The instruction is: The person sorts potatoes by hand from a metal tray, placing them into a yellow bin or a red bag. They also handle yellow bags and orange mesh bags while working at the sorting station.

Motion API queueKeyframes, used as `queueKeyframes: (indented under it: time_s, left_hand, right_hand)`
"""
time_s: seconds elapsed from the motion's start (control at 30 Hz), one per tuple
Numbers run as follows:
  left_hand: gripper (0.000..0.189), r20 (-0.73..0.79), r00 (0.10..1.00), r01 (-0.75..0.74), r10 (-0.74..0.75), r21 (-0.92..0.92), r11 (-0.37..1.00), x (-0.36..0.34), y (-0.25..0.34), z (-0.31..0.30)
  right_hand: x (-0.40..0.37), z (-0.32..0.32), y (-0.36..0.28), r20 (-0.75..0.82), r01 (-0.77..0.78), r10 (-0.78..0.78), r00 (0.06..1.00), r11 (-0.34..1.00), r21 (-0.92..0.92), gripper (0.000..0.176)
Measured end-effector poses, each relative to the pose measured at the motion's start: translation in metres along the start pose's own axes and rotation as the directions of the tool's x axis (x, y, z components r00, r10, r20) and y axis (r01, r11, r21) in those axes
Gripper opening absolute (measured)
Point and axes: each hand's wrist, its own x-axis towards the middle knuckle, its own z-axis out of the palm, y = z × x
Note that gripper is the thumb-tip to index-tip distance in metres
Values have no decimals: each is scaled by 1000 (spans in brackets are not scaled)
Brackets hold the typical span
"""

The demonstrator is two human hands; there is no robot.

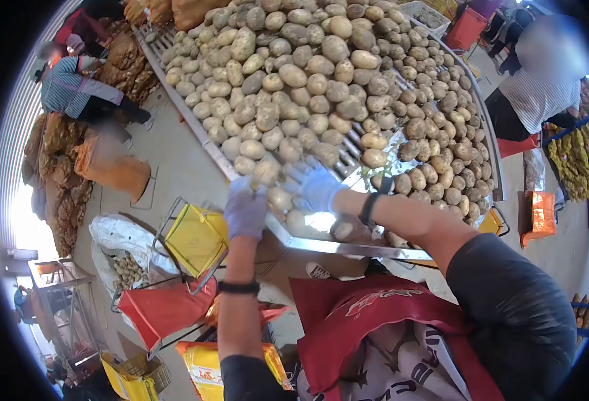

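Observation:
A heap of potatoes (294,77) covers a slatted metal sorting table (211,148). At the table's near left corner, my left hand (246,208), in a pale purple glove, is right beside a light potato (266,172). Its fingers are partly blurred, and I cannot tell whether they grip anything. My right hand (316,188), gloved the same way, reaches over the near edge of the heap with blurred, spread fingers. Close below the two hands lies another potato (279,199). A darker potato (350,232) rests at the table's front rim.
Yellow (198,239) and red (167,304) bags hang on metal frames at the near left. A white sack (124,244) of small potatoes stands behind them. Net sacks (64,180) are stacked at left. One person (74,90) works at left, another (531,100) at right.

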Motion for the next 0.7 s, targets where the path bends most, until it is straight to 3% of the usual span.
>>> queueKeyframes:
  time_s: [0.03,0.07,0.13,0.17,0.2,0.23,0.27,0.3,0.37,0.4,0.43,0.47,0.5,0.57,0.63,0.67,0.7]
  left_hand:
    - [38,-38,992,-111,123,225,968,17,19,19]
    - [40,52,999,-19,4,299,954,25,34,28]
    - [44,200,949,127,-244,466,876,42,63,39]
    - [45,197,959,85,-205,490,868,47,62,47]
    - [47,196,965,47,-172,518,854,46,53,55]
    - [48,202,969,11,-146,549,836,44,49,62]
    - [49,208,955,77,-211,512,855,46,68,49]
    - [46,212,942,175,-259,346,922,47,63,54]
    - [40,233,908,357,-348,1,934,46,31,72]
    - [32,254,890,453,-379,-588,670,38,15,88]
    - [31,351,821,521,-450,-783,340,34,28,81]
    - [30,462,751,504,-471,-862,-42,27,42,77]
    - [29,569,693,398,-442,-814,-423,22,61,73]
    - [25,568,732,308,-376,-769,-561,11,74,76]
    - [24,528,818,255,-229,-689,-679,9,85,83]
    - [18,554,793,317,-254,-731,-605,10,94,82]
    - [18,488,836,297,-251,-787,-541,7,106,82]
  right_hand:
    - [-17,-9,2,41,40,-40,998,999,-20,38]
    - [-32,-18,12,87,82,-79,993,996,-39,39]
    - [-66,-33,53,62,142,-175,983,924,354,31]
    - [-75,-36,72,32,169,-220,975,828,535,27]
    - [-47,-87,76,239,-128,32,971,908,399,29]
    - [-17,-136,85,395,-403,299,868,891,209,31]
    - [-11,-125,121,226,-442,403,887,882,165,35]
    - [-5,-105,157,46,-487,486,873,863,135,40]
    - [11,-69,188,92,-512,504,859,839,183,48]
    - [8,-60,183,62,-523,519,852,844,121,49]
    - [4,-53,174,32,-535,534,845,843,58,51]
    - [0,-46,163,2,-548,548,837,836,-8,52]
    - [-8,-42,158,20,-589,589,808,804,80,50]
    - [-35,-43,158,69,-646,650,756,728,230,47]
    - [-51,-46,160,238,-713,734,636,442,544,41]
    - [-61,-45,166,339,-714,743,578,258,651,38]
    - [-75,-38,180,313,-555,670,673,177,813,31]
